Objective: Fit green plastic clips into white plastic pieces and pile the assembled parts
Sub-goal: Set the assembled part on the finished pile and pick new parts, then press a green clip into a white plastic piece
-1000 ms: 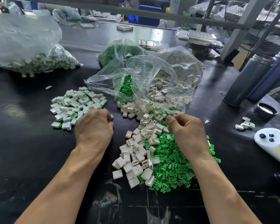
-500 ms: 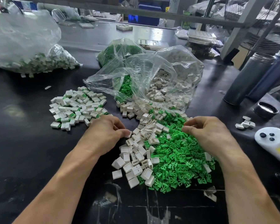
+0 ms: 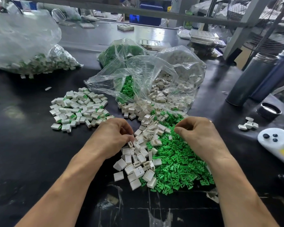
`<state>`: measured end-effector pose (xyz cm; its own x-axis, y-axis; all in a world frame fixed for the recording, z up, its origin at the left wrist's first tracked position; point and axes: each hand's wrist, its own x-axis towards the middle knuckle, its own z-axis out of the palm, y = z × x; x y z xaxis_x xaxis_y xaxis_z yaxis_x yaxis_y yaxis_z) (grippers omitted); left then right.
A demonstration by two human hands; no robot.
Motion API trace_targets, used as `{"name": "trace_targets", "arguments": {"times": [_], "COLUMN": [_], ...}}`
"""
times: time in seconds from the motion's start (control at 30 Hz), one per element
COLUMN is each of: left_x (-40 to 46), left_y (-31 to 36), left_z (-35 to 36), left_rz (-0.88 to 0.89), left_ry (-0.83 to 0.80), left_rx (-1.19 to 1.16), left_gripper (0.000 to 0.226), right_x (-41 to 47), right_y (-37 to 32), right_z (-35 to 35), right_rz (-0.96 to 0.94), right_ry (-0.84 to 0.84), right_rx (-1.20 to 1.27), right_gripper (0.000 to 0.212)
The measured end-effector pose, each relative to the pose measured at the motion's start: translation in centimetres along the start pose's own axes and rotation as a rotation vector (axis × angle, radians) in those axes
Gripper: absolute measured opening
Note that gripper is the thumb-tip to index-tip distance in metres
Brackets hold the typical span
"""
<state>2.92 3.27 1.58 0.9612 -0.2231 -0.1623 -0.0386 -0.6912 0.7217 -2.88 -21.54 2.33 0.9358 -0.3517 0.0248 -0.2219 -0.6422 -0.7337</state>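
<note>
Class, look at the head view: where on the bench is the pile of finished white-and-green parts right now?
The pile of assembled parts lies on the black table left of centre, just beyond the left hand and left of the clear plastic bag.

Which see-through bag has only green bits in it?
The small bag at the back, behind the big open bag. It shows only green; the open bag holds green and white, and the far-left bag holds mostly white pieces.

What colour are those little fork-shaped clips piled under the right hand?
Bright green clips, seen best in the head view, the only one.
</note>
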Motion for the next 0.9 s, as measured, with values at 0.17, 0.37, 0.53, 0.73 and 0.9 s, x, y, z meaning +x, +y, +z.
{"name": "trace_targets", "arguments": {"times": [0.17, 0.37, 0.53, 0.73, 0.9], "left_x": [0.0, -0.5, -0.9, -0.7, -0.9], "left_y": [0.2, 0.7, 1.4, 1.4, 1.6], "left_z": [0.1, -0.2, 0.0, 0.7, 0.8], "left_rz": [0.014, 0.075, 0.176, 0.215, 0.274], "left_ry": [-0.006, 0.073, 0.037, 0.013, -0.015], "left_rx": [-0.034, -0.38, -0.614, -0.64, -0.838], "left_gripper": [0.012, 0.012, 0.016, 0.019, 0.025], "right_x": [-0.6, -1.4, -2.0, -2.1, -2.0], "right_y": [-1.2, -2.1, -2.9, -3.1, -3.0], "right_z": [1.3, 2.1, 2.6, 3.2, 3.3], "right_rz": [-0.044, -0.073, -0.163, -0.206, -0.223], "right_ry": [0.037, -0.016, -0.067, -0.097, -0.099], "right_rx": [0.199, 0.416, 0.604, 0.629, 0.673], "right_gripper": [0.006, 0.008, 0.017, 0.02, 0.018]}}
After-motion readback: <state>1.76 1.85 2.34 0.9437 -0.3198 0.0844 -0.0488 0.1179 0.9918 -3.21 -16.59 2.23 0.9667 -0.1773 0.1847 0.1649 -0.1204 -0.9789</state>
